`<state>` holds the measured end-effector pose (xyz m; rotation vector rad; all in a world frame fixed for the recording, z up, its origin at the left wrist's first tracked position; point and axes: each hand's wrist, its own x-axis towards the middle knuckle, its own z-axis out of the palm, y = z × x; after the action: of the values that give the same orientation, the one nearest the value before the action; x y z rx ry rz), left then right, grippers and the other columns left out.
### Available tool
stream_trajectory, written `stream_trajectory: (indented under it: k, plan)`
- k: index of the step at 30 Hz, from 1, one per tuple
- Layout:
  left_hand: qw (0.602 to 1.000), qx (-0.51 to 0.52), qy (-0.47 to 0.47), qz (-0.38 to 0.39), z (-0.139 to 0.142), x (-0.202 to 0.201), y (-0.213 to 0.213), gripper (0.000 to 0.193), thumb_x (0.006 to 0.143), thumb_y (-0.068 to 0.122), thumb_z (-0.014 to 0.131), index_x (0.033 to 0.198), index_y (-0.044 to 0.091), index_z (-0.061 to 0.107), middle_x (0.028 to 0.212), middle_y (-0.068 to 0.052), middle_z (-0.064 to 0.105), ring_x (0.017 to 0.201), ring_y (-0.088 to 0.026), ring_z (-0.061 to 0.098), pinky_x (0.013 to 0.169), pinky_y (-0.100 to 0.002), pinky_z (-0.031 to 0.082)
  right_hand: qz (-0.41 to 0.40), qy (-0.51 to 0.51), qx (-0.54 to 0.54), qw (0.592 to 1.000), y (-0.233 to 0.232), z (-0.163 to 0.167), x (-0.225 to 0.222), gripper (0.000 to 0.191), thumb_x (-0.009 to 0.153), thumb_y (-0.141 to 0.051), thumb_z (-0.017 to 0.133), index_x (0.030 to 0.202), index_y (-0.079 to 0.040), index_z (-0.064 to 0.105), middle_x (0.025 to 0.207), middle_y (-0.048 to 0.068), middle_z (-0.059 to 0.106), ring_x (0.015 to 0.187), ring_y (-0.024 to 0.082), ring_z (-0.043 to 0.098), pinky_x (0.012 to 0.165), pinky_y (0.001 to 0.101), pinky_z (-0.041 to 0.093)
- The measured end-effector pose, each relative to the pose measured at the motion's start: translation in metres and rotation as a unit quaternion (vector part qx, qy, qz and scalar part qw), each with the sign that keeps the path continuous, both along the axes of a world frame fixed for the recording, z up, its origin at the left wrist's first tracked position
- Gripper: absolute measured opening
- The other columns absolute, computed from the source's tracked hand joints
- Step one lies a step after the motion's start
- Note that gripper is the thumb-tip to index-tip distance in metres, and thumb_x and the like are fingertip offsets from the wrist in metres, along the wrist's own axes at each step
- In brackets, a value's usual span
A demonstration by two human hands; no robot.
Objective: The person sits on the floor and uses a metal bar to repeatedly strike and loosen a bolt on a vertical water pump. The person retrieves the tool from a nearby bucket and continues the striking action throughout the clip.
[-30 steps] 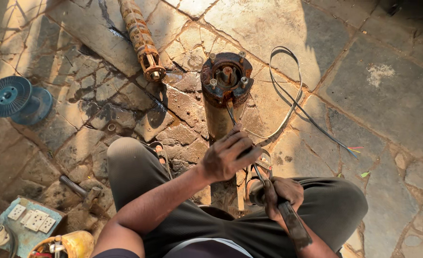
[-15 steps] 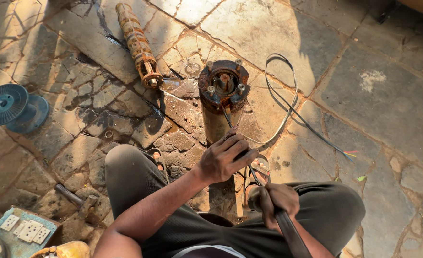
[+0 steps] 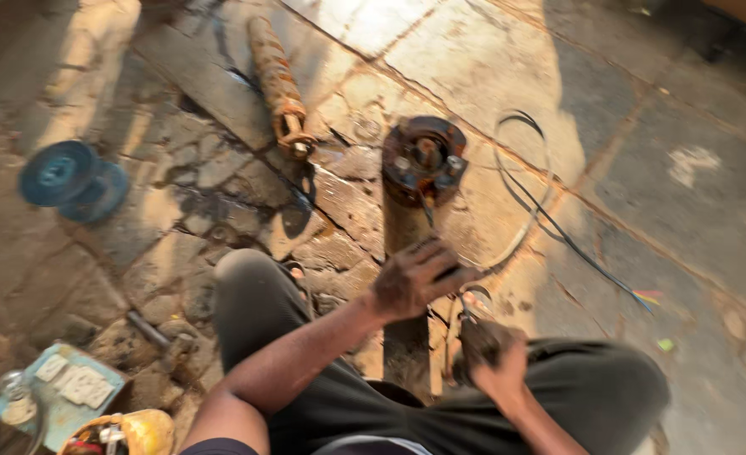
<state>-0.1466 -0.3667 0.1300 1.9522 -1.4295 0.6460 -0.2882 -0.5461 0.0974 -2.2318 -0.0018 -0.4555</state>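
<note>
Two hands work close together over a rusty motor (image 3: 423, 160) that stands between the person's knees. The left hand (image 3: 415, 278) has its fingers curled tight around a thin black wire (image 3: 428, 217) running up to the motor top, and the right hand (image 3: 493, 358) grips a dark tool just below. Pulling too hard could snap the wire or tip the motor over.

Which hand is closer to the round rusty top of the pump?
Left. The left hand grips wires just below the rusty pump top; the right hand is lower, nearer the person's lap.

Spool (image 3: 71, 179) left of motor (image 3: 424, 160)
</note>
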Motion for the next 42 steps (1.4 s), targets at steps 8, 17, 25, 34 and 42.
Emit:
stream_trajectory:
  k: [8, 17, 25, 34, 42]
  plan:
    - [0.999, 0.019, -0.034, 0.003, -0.004, 0.005, -0.004, 0.033, 0.108, 0.013, 0.053, 0.14, 0.022, 0.06, 0.112, -0.007, 0.063, 0.116, -0.027, 0.064, 0.118, -0.04, 0.05, -0.015, -0.082, 0.102, 0.991, 0.006, -0.017, 0.01, 0.028, 0.082, 0.003, 0.068, 0.06, -0.003, 0.051, 0.051, 0.008, 0.048, 0.043, 0.016, 0.041, 0.046, 0.0299, 0.034]
    - [0.999, 0.033, -0.031, 0.007, -0.002, 0.005, 0.004, 0.035, 0.099, 0.015, 0.056, 0.134, 0.022, 0.062, 0.114, -0.007, 0.062, 0.118, -0.027, 0.064, 0.122, -0.045, 0.049, -0.019, 0.028, 0.153, 0.988, 0.001, -0.043, 0.014, 0.021, 0.088, 0.002, 0.068, 0.068, 0.003, 0.06, 0.05, 0.015, 0.045, 0.047, 0.021, 0.036, 0.048, 0.033, 0.029]
    - [0.999, 0.017, -0.033, -0.004, 0.003, 0.0, -0.001, 0.026, 0.097, 0.015, 0.06, 0.123, 0.015, 0.065, 0.11, -0.007, 0.062, 0.115, -0.027, 0.064, 0.116, -0.045, 0.051, 0.033, -0.172, 0.068, 0.982, 0.0, -0.023, 0.012, 0.023, 0.091, -0.008, 0.063, 0.069, -0.004, 0.057, 0.057, 0.01, 0.052, 0.046, 0.02, 0.046, 0.045, 0.0327, 0.037]
    - [1.0, -0.013, -0.021, -0.001, 0.003, 0.001, 0.0, 0.027, 0.106, 0.019, 0.053, 0.131, 0.019, 0.063, 0.107, -0.008, 0.065, 0.109, -0.027, 0.065, 0.118, -0.047, 0.048, 0.05, -0.187, 0.066, 0.979, 0.004, -0.021, 0.015, 0.028, 0.079, -0.002, 0.064, 0.057, -0.007, 0.048, 0.052, 0.008, 0.047, 0.039, 0.016, 0.042, 0.04, 0.0307, 0.032]
    - [1.0, 0.005, -0.002, 0.001, 0.006, -0.007, -0.001, 0.036, 0.104, 0.014, 0.051, 0.139, 0.02, 0.058, 0.103, -0.007, 0.063, 0.106, -0.026, 0.065, 0.124, -0.05, 0.042, 0.02, -0.181, 0.041, 0.982, 0.007, -0.006, 0.012, 0.026, 0.086, 0.002, 0.064, 0.063, 0.001, 0.051, 0.055, 0.008, 0.042, 0.043, 0.016, 0.04, 0.044, 0.0317, 0.033]
